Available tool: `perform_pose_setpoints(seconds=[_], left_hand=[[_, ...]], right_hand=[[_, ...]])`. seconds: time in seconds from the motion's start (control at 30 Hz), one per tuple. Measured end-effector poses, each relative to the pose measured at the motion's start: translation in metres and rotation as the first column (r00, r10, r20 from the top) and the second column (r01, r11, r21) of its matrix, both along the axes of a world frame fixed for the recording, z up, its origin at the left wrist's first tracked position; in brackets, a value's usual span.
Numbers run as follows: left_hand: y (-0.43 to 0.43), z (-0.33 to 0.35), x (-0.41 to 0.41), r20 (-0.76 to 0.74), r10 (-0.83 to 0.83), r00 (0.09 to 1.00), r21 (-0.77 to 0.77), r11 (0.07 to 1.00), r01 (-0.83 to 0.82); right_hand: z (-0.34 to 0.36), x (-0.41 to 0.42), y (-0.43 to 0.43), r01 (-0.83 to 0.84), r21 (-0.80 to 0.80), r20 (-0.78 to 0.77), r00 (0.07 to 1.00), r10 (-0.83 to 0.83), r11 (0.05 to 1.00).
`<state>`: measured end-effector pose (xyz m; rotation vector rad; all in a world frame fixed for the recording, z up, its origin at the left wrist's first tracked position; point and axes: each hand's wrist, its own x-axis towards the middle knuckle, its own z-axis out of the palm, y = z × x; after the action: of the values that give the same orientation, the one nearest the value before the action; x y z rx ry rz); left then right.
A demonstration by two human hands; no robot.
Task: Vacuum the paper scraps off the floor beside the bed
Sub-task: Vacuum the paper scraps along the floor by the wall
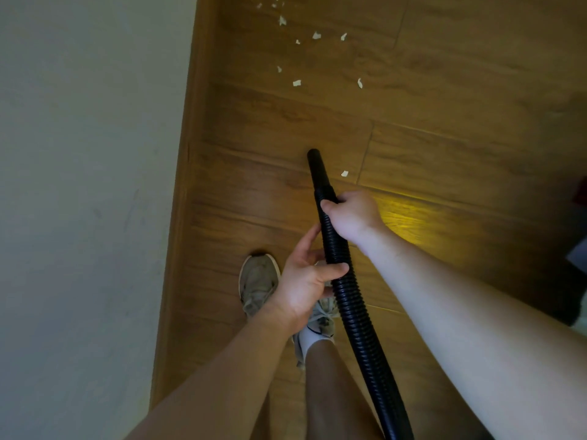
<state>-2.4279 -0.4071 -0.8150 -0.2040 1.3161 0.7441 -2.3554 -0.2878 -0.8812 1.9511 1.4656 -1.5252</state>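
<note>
A black ribbed vacuum hose (359, 315) runs up from the bottom edge and ends in a smooth black nozzle (318, 168) pointing down at the wooden floor (444, 147). My right hand (352, 215) grips the hose just behind the nozzle. Lower down, my left hand (306, 274) holds the hose with fingers and thumb curled round it. One white paper scrap (344, 173) lies just right of the nozzle. Several more scraps (297, 83) are scattered farther ahead, up to the top edge.
A pale wall (82, 185) with a wooden skirting board (187, 185) runs along the left. My two feet in worn grey shoes (259, 285) stand on the floor under my hands. Dark objects (575, 281) sit at the right edge.
</note>
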Motion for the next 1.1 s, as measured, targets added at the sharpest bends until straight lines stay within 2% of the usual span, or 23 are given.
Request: perform_pose_setpoints(seconds=[0.3,0.7,1.1], left_hand=[[-0.007,0.004,0.028,0.039,-0.08,0.996,-0.027,0.996,0.081],[-0.006,0.008,0.037,0.043,-0.18,0.983,-0.031,0.983,0.182],[0.022,0.013,0.046,0.073,-0.235,0.969,-0.029,0.971,0.238]], right_hand=[[0.008,0.044,-0.016,0.105,-0.037,0.009,0.995,-0.104,0.994],[0.013,0.062,-0.025,0.197,-0.046,0.037,0.98,-0.196,0.979],[0.004,0.079,-0.004,0.235,-0.045,-0.022,0.971,-0.236,0.971]])
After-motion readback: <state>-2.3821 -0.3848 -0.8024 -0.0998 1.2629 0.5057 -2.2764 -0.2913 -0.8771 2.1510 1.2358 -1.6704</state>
